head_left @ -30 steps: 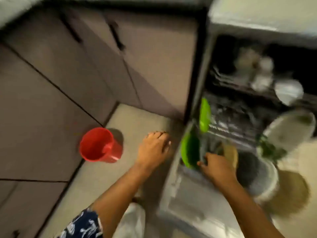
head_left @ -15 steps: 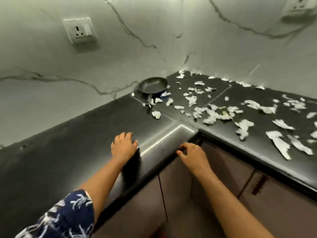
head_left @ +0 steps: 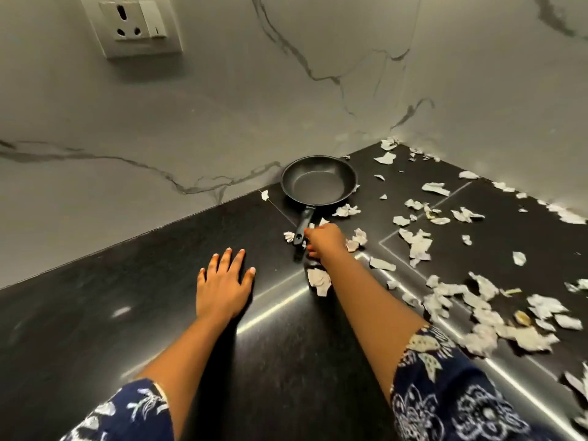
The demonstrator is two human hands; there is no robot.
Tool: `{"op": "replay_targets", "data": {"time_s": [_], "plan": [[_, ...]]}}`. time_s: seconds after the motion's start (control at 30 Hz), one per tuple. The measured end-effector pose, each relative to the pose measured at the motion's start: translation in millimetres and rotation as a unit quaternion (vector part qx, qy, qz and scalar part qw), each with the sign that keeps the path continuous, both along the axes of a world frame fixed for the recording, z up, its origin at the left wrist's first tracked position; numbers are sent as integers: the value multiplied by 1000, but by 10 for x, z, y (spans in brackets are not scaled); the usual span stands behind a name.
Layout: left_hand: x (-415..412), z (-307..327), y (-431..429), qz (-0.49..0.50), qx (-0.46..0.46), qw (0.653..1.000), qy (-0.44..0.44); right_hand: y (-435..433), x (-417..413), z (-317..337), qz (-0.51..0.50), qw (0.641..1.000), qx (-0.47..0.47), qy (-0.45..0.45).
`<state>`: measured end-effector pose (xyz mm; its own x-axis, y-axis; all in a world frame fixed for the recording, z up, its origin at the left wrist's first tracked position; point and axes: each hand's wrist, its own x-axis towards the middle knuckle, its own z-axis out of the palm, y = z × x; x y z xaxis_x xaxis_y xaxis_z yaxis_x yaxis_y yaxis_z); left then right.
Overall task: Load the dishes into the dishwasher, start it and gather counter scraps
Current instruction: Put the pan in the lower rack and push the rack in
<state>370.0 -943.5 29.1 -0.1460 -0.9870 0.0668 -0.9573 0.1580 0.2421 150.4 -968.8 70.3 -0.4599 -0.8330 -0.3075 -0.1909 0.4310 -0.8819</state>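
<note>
A small black frying pan (head_left: 318, 183) sits empty near the counter's back corner, its handle pointing toward me. My right hand (head_left: 325, 240) reaches across to the handle's end, fingers bent and touching it on the right side. The back of the hand hides the fingertips, so a grip is not visible. My left hand (head_left: 222, 284) lies flat on the black counter (head_left: 95, 297), fingers spread, holding nothing. Torn white paper scraps (head_left: 416, 245) lie scattered over the right part of the counter, some right beside the handle. The dishwasher is out of view.
A marble-look wall rises behind the counter, with a power socket (head_left: 135, 27) at the upper left. Scraps reach into the back corner (head_left: 389, 144) and along the right wall. One larger scrap (head_left: 318, 280) lies under my right forearm.
The view went from the open dishwasher on the floor up to the counter. My right hand left the counter's edge and reached forward to the pan handle; the left hand slid further onto the counter.
</note>
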Motion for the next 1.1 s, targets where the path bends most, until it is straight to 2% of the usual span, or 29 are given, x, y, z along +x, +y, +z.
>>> {"op": "replay_targets", "data": {"time_s": [0.13, 0.27, 0.43, 0.57, 0.67, 0.73, 0.77, 0.8, 0.87, 0.93, 1.03, 1.1], "plan": [[-6, -23, -16, 5, -11, 1000, -5, -247, -3, 86, -7, 998, 41, 40], [-10, -11, -29, 8, -9, 1000, -6, -329, 39, 213, 6, 997, 69, 30], [-3, -2, -30, 12, -13, 1000, -3, -372, 81, 345, -23, 1000, 8, -6], [-5, 17, -29, 6, -1, 1000, 9, -245, 45, 507, -48, 988, -38, -143], [40, 53, -12, -13, 20, 999, 35, 88, 16, 538, -17, 984, -72, -165], [79, 143, 45, -35, 63, 992, 105, 461, 0, 577, -5, 981, -106, -163], [86, 224, 108, -33, 90, 978, 187, 675, -7, 611, 0, 980, -122, -158], [86, 308, 179, -21, 118, 949, 290, 876, -17, 633, 5, 979, -138, -149], [130, 539, 379, 4, 122, 875, 468, 1351, 13, 714, 15, 978, -164, -128], [202, 802, 594, 16, 114, 819, 562, 1894, 111, 797, 22, 976, -181, -122], [270, 1202, 940, 25, 148, 730, 667, 2719, 304, 843, 30, 975, -208, -76], [387, 1417, 1243, 4, 179, 700, 691, 3319, 490, 827, 29, 974, -221, -39]]}}
